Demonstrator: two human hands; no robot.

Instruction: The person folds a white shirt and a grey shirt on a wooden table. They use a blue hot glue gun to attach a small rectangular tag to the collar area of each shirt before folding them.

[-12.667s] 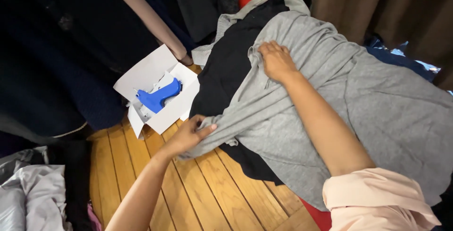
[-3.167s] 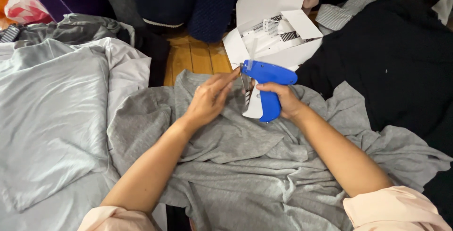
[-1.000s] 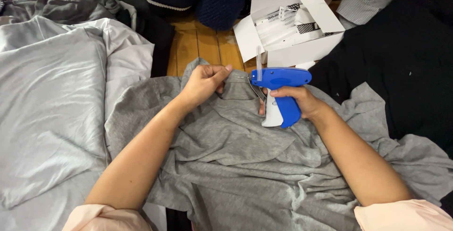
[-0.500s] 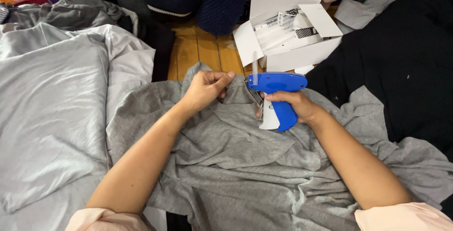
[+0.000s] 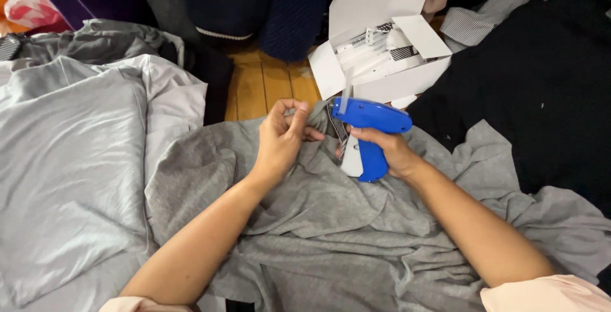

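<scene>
Wooden floor [image 5: 267, 86] mostly hidden under clothes; left hand [image 5: 280, 137] pinches grey garment [image 5: 331, 223], right hand [image 5: 388, 153] grips blue tagging gun [image 5: 369, 121]; open white box [image 5: 375, 51] holds indistinct fasteners.

Open white cardboard box [image 5: 382, 44] w/ white plastic fastener strips inside, on wood floor [image 5: 267, 86]. Pale grey silky garment [image 5: 70, 159] at left, black garment [image 5: 534, 102] at right, dark navy clothes [image 5: 254, 0] along the top.

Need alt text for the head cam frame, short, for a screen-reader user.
A person's right hand grips a blue tagging gun against a grey garment while the left hand pinches the fabric beside its tip. An open white box sits behind on a wooden floor.
</scene>
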